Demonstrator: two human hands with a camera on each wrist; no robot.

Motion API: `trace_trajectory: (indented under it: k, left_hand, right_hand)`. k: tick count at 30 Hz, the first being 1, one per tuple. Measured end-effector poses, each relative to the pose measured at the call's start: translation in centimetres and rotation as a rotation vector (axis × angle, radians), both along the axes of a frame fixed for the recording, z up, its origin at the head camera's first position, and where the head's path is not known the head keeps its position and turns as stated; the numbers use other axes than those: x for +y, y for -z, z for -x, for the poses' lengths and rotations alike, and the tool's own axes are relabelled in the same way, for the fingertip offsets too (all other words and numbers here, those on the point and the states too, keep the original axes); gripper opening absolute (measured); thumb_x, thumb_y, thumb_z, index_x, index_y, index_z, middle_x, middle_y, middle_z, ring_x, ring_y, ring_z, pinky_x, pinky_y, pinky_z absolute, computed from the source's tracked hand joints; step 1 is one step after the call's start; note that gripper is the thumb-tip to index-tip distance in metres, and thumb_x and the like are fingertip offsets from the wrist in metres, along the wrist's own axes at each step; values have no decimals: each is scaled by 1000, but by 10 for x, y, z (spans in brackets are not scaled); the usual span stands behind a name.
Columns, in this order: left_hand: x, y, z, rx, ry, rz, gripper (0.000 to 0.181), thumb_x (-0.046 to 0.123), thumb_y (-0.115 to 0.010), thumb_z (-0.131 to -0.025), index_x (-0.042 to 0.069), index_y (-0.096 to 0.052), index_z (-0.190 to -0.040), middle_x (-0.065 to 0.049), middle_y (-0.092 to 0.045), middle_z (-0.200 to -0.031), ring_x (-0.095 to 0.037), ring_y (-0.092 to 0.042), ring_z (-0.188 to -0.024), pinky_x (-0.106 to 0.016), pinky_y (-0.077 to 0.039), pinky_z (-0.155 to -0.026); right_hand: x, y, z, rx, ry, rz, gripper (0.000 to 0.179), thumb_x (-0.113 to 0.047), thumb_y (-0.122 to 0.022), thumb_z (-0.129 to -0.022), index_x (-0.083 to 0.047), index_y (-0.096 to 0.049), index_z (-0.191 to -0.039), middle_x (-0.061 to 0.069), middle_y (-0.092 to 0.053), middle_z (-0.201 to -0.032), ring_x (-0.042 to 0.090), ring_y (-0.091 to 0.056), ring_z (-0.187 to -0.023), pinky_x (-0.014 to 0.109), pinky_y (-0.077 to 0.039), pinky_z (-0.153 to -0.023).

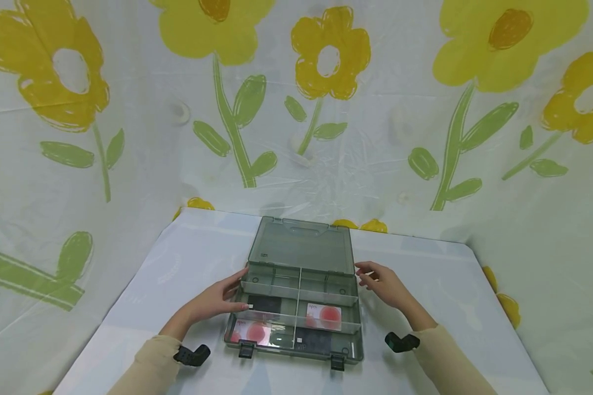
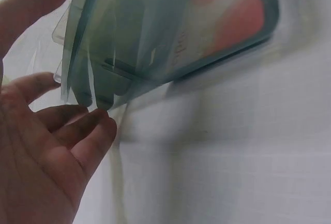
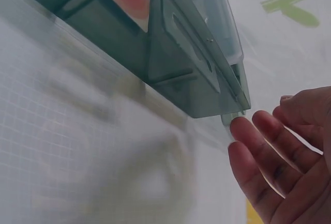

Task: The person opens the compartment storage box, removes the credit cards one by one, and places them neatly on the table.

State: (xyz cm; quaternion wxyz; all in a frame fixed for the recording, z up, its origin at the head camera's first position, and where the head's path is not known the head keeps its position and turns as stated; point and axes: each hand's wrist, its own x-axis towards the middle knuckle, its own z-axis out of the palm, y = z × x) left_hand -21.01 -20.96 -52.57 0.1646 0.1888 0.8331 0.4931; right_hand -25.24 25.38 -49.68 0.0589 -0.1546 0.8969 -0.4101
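Note:
A grey-green translucent plastic organizer box [image 1: 359, 351] lies on the table with its lid [image 1: 303, 244] folded back. Two white cards with red circles sit in it: one [image 1: 323, 316] in the middle right compartment, another [image 1: 249, 332] at front left. Dark cards lie in the middle left [image 1: 267, 303] and front right [image 1: 313, 341] compartments. My left hand [image 1: 217, 299] touches the box's left side, fingertips against the outer wall and thumb over the rim. Near the back right corner is my right hand [image 1: 382, 282], fingers loosely bent, holding nothing; its fingertips [image 3: 242, 125] appear just apart from the box.
Two dark latches [image 1: 246, 349] hang at the box's front edge. The white table [image 1: 178, 263] extends on both sides. A flower-printed curtain [image 1: 375, 137] surrounds the back and sides. A black wrist device [image 1: 191, 355] is on each forearm.

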Motion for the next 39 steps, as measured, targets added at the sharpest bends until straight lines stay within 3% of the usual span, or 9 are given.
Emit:
trace_trajectory:
  k: [7, 18, 33, 39]
  left_hand:
    - [-3, 6, -7, 36, 20, -40, 93, 25, -80, -90, 7, -24, -162, -23, -19, -166, -48, -26, -148, -52, -30, -120]
    - [-6, 14, -4, 54, 23, -76, 84, 24, -78, -92, 8, -31, -160, -20, -25, -165, -44, -27, -149, -49, -30, -121]
    - [-8, 21, -3, 55, 8, -123, 75, 19, -75, -94, 8, -37, -158, -19, -30, -163, -43, -29, -148, -50, -31, -120]
    - [-9, 24, -3, 54, 3, -128, 75, 20, -75, -94, 8, -37, -157, -19, -31, -163, -43, -29, -149, -51, -30, -121]
  right_hand:
    - [-1, -6, -10, -13, -9, -2, 37, -15, -60, -104, 0, -59, -138, 15, -68, -116, 24, -70, -92, 25, -62, -74]
    - [-12, -16, -26, -19, -106, 28, 36, -14, -58, -105, 1, -59, -137, 21, -67, -118, 25, -68, -89, 25, -61, -70]
    - [-36, -30, -47, -95, -161, -17, 37, -16, -61, -103, 2, -60, -135, 15, -69, -115, 18, -66, -92, 22, -60, -72]
    - [-42, -32, -52, -134, -185, -38, 34, -19, -62, -103, 3, -64, -130, 14, -70, -115, 24, -69, -95, 24, -61, -76]
